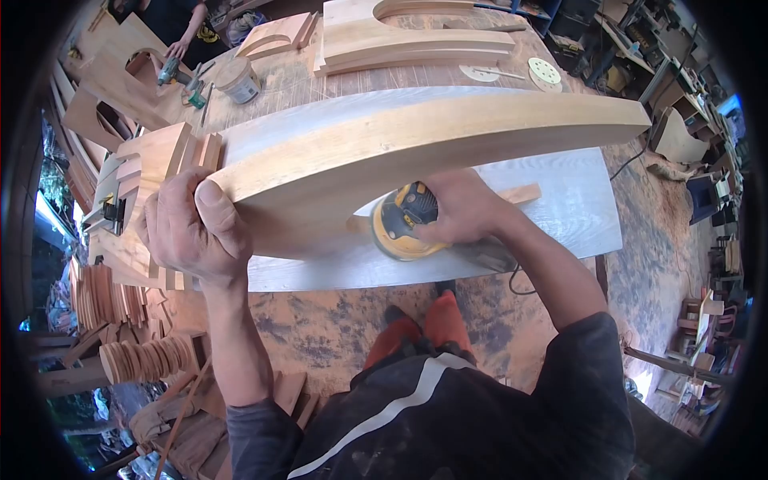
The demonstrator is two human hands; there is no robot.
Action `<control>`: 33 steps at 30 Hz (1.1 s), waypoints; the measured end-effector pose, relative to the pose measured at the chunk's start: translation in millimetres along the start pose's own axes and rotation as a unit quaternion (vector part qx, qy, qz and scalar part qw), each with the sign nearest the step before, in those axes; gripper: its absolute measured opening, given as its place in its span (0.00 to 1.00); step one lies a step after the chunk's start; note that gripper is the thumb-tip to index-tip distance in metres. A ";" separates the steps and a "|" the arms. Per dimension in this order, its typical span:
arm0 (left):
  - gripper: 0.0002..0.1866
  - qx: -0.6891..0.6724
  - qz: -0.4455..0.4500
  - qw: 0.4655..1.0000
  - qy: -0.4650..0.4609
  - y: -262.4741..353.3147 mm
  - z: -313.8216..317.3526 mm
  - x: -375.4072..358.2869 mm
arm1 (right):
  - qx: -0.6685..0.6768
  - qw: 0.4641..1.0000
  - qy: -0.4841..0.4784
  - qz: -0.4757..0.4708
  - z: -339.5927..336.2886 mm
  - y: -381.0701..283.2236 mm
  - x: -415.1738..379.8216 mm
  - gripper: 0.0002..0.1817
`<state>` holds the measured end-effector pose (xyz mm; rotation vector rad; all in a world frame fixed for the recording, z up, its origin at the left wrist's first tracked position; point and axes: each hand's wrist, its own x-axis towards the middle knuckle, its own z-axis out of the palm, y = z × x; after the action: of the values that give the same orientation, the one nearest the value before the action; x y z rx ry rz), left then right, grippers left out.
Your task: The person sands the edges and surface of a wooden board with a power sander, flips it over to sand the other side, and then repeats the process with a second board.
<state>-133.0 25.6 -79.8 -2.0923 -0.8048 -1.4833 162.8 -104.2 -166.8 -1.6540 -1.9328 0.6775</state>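
Observation:
A long, curved wooden piece (pixel 432 132) is tilted up on edge above a pale grey board (pixel 576 196). My left hand (pixel 196 224) grips its left end, thumb over the top edge and fingers wrapped round the outside. Below the curve, my right hand (pixel 464 206) is closed round a yellow and black orbital sander (pixel 398 232). The sander is held near the lower inner side of the wood; whether its pad touches the wood is hard to tell. Behind my right wrist, a small wooden strip (pixel 522 194) lies on the board.
Stacked cut wooden parts (pixel 416 56) lie at the back, with a perforated sanding disc (pixel 545 72) to their right. A tub (pixel 238 80) stands back left, near a co-worker's hand (pixel 178 50) at a drill (pixel 168 72). Round wooden discs (pixel 148 360) are lined up lower left.

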 end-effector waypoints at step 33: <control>0.25 0.021 -0.007 0.998 -0.052 -0.4 -8.9 -1.5 | -0.049 0.996 -0.069 0.031 -7.8 -12.5 6.0 0.40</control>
<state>-139.7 19.7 -78.4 -2.1517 -0.8831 -1.3622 158.0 -99.6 -152.4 -1.7739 -2.0474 0.7497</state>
